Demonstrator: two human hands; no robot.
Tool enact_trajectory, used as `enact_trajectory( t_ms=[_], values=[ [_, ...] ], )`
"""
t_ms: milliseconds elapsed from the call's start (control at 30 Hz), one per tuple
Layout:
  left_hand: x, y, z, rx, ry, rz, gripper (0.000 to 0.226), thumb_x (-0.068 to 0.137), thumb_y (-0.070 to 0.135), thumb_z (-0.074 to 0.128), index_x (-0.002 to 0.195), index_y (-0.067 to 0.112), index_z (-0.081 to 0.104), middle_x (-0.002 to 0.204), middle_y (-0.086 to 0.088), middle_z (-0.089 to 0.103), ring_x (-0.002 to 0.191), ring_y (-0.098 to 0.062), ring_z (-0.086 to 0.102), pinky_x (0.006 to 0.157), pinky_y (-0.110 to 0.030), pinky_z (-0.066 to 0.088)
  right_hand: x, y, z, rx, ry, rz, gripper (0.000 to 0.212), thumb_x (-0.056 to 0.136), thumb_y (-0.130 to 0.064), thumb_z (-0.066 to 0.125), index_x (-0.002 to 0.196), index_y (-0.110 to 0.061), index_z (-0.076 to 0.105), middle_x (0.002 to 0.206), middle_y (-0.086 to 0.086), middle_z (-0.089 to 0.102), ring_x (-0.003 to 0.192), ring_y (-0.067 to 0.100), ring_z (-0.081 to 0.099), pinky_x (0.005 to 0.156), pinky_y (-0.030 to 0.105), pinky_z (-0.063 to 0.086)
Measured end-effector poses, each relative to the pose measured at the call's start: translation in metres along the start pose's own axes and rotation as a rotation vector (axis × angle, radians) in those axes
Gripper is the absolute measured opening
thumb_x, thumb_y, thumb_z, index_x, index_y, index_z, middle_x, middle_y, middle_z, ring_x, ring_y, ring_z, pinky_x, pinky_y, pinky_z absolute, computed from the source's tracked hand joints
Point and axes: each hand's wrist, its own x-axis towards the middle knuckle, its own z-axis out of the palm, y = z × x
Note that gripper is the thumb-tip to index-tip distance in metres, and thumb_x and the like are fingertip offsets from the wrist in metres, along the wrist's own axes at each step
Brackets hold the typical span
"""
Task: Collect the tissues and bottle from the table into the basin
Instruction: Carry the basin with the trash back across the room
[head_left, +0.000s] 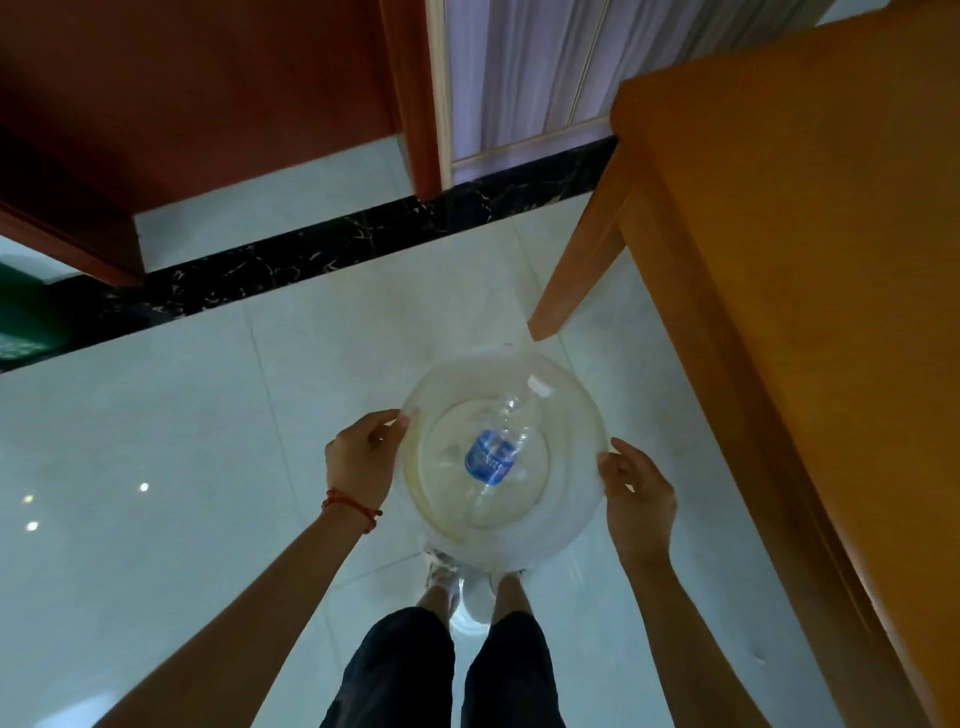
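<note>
A round white basin (561, 525) sits low over the tiled floor, just ahead of my feet. Inside it lies a clear plastic bottle (498, 449) with a blue label and a white cap, tilted with the cap toward the far rim. My left hand (361, 462) grips the basin's left rim; a red string circles that wrist. My right hand (639, 499) holds the right rim with fingers curled on it. I cannot make out tissues in the basin or on the visible tabletop.
An orange wooden table (789, 249) fills the right side, one leg (576, 270) coming down just beyond the basin. A red-brown door (197, 104) stands at the far left, past a black marble threshold strip (363, 234). Pale glossy floor tiles (156, 441) stretch to the left.
</note>
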Motion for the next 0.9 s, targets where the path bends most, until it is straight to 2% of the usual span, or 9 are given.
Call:
enact_trajectory(
  t_ms=[67, 133, 167, 300, 433, 567, 733, 800, 900],
  values=[
    [0.02, -0.009, 0.02, 0.01, -0.007, -0.013, 0.022, 0.083, 0.024, 0.059, 0.097, 0.009, 0.068, 0.083, -0.014, 0.072, 0.069, -0.022, 0.059, 0.075, -0.023, 0.042, 0.023, 0.017, 0.013, -0.005, 0.003, 0.002, 0.024, 0.085, -0.013, 0.061, 0.108, -0.006, 0.064, 0.1, 0.008, 0.067, 0.088, 0.018, 0.061, 0.08, 0.023, 0.05],
    [0.04, -0.019, 0.041, 0.015, -0.019, -0.021, 0.022, 0.083, 0.023, 0.059, 0.097, 0.009, 0.068, 0.081, -0.013, 0.071, 0.067, -0.023, 0.059, 0.075, -0.023, 0.043, 0.046, 0.035, 0.027, -0.02, 0.016, 0.009, 0.021, 0.084, -0.011, 0.061, 0.104, -0.006, 0.065, 0.098, 0.006, 0.066, 0.087, 0.016, 0.06, 0.068, 0.004, 0.045],
    [0.05, -0.026, 0.051, 0.008, -0.021, -0.025, 0.021, 0.082, 0.022, 0.06, 0.096, 0.009, 0.068, 0.079, -0.013, 0.071, 0.066, -0.023, 0.059, 0.075, -0.024, 0.043, 0.058, 0.045, 0.034, -0.022, 0.017, 0.016, 0.02, 0.085, -0.01, 0.061, 0.104, -0.006, 0.065, 0.097, 0.005, 0.065, 0.086, 0.016, 0.059, 0.064, 0.0, 0.043],
    [0.086, -0.057, 0.097, -0.005, -0.02, -0.052, 0.021, 0.082, 0.02, 0.06, 0.097, 0.008, 0.068, 0.076, -0.012, 0.069, 0.064, -0.022, 0.057, 0.076, -0.024, 0.043, 0.105, 0.086, 0.065, -0.044, 0.007, 0.026, 0.021, 0.085, -0.011, 0.061, 0.104, -0.008, 0.066, 0.096, 0.002, 0.065, 0.084, 0.013, 0.06, 0.066, 0.006, 0.043],
    [0.126, -0.093, 0.147, -0.01, -0.013, -0.115, 0.023, 0.083, 0.023, 0.059, 0.1, 0.008, 0.067, 0.084, -0.014, 0.072, 0.068, -0.023, 0.059, 0.077, -0.024, 0.043, 0.153, 0.13, 0.097, -0.08, -0.004, 0.015, 0.02, 0.085, -0.012, 0.06, 0.104, -0.01, 0.066, 0.094, 0.0, 0.065, 0.082, 0.012, 0.06, 0.066, 0.0, 0.043],
    [0.164, -0.122, 0.193, -0.038, -0.035, -0.166, 0.023, 0.082, 0.022, 0.06, 0.1, 0.01, 0.067, 0.087, -0.015, 0.072, 0.068, -0.023, 0.059, 0.079, -0.026, 0.045, 0.198, 0.174, 0.127, -0.111, -0.01, 0.026, 0.02, 0.085, -0.015, 0.06, 0.104, -0.011, 0.066, 0.099, 0.006, 0.069, 0.085, 0.023, 0.064, 0.068, 0.007, 0.046],
    [0.209, -0.146, 0.238, -0.086, -0.034, -0.223, 0.023, 0.081, 0.024, 0.062, 0.1, 0.012, 0.067, 0.088, -0.014, 0.071, 0.073, -0.025, 0.061, 0.081, -0.025, 0.045, 0.244, 0.21, 0.159, -0.136, -0.019, 0.032, 0.022, 0.085, -0.015, 0.06, 0.106, -0.01, 0.065, 0.103, 0.013, 0.069, 0.09, 0.03, 0.065, 0.084, 0.039, 0.053],
    [0.226, -0.152, 0.254, -0.137, -0.012, -0.269, 0.024, 0.08, 0.025, 0.063, 0.099, 0.013, 0.068, 0.09, -0.012, 0.071, 0.073, -0.023, 0.06, 0.083, -0.027, 0.047, 0.26, 0.222, 0.171, -0.131, -0.01, 0.037, 0.022, 0.084, -0.014, 0.061, 0.105, -0.009, 0.066, 0.102, 0.015, 0.07, 0.089, 0.031, 0.065, 0.085, 0.043, 0.053],
    [0.246, -0.158, 0.274, -0.211, 0.014, -0.295, 0.022, 0.077, 0.025, 0.066, 0.096, 0.013, 0.07, 0.088, -0.008, 0.07, 0.074, -0.022, 0.06, 0.088, -0.039, 0.052, 0.28, 0.235, 0.185, -0.1, 0.016, 0.061, 0.022, 0.084, -0.012, 0.061, 0.105, -0.008, 0.066, 0.101, 0.015, 0.07, 0.089, 0.03, 0.065, 0.083, 0.044, 0.052]
  ],
)
